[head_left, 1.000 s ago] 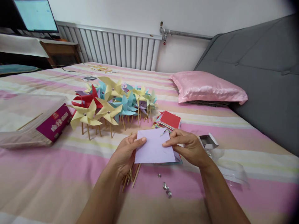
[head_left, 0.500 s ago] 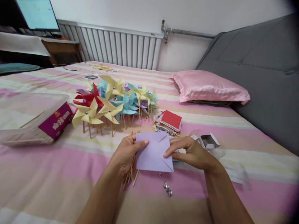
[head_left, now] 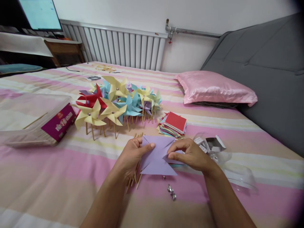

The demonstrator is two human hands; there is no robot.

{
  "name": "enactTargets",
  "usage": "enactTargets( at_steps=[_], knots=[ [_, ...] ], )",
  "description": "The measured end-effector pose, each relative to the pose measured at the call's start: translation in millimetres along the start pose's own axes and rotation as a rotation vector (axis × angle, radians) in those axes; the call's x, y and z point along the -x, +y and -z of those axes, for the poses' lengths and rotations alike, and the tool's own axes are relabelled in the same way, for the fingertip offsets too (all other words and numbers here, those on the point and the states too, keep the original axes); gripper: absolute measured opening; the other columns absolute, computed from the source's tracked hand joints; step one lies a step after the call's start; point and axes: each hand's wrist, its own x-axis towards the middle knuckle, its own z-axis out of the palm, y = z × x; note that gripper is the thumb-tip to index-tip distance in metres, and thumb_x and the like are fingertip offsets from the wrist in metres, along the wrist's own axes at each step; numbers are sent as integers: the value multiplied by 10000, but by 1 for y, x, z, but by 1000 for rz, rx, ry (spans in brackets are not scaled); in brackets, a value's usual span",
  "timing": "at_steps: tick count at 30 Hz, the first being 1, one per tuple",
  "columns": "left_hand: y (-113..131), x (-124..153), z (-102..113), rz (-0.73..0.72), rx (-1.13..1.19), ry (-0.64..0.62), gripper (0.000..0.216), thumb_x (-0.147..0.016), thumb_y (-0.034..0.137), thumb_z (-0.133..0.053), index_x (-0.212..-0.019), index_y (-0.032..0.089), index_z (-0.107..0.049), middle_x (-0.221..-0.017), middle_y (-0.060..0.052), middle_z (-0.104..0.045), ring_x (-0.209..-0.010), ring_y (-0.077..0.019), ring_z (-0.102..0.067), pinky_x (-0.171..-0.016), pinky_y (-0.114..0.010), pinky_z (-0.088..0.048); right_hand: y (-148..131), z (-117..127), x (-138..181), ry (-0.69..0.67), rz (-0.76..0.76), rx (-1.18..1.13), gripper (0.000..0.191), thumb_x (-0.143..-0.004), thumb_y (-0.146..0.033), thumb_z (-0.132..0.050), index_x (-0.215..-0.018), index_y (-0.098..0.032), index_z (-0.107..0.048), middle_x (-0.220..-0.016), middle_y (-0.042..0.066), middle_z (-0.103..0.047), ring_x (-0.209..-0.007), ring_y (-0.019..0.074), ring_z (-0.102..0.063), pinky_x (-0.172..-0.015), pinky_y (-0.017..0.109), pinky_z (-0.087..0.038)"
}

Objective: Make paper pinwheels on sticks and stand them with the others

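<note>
One purple paper square (head_left: 154, 166) is held above the bed surface (head_left: 71, 186), toward the surface's near side. Left hand (head_left: 135, 153): grasping the square's left edge, thumb on top. Right hand (head_left: 191, 155): thumb and finger pinching a flap at the right side; diagonal slits run in from the corners. Wooden sticks (head_left: 139, 182) lie beneath the left hand, and metal pieces (head_left: 174, 196) just nearer than the square's near edge, limiting clearance on that side. Past the square's far right corner sits a paper stack (head_left: 175, 122), red sheet uppermost, apart from the right hand. An opened small box (head_left: 215, 145) and clear plastic pieces (head_left: 239, 177) restrict room immediately right of that hand. Pinwheels (head_left: 113, 111) stand clustered beyond the left hand; a plastic tub (head_left: 59, 123) with a purple label lies toward the left edge. A span of surface separates tub and left hand. Another runs between the pinwheels and the pink pillow (head_left: 217, 88), by the grey headboard (head_left: 263, 60) at the right edge. The far edge runs along the radiator (head_left: 118, 46).
</note>
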Motion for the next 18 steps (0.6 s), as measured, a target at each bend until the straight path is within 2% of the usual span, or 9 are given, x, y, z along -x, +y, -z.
enactTargets(
  at_steps=[5,11,18],
  knots=[
    [1,1,-2,-16,25,16,294,-555,296,-801,-775,141,-684,-678,-57,-698,-569,-166,-634,-584,-282,-510,2,-3,-1,37,-27,37,224,-765,-367,-659,-657,-174,-689,-651,27,-685,-622,147,-611,-587,247,-473],
    [-1,1,-6,-36,32,16,241,-571,243,-794,-748,121,-684,-648,-54,-691,-537,-142,-612,-549,-251,-496,3,-5,-2,47,-88,67,185,-755,-292,-654,-623,-163,-662,-621,20,-657,-594,139,-594,-565,241,-463],
    [-8,-2,-4,-14,-18,11,272,-578,279,-793,-777,120,-697,-693,-79,-704,-566,-157,-627,-582,-270,-499,4,-4,-1,66,-76,109,169,-726,-255,-659,-588,-160,-647,-608,15,-638,-585,136,-583,-549,233,-453]
  ],
)
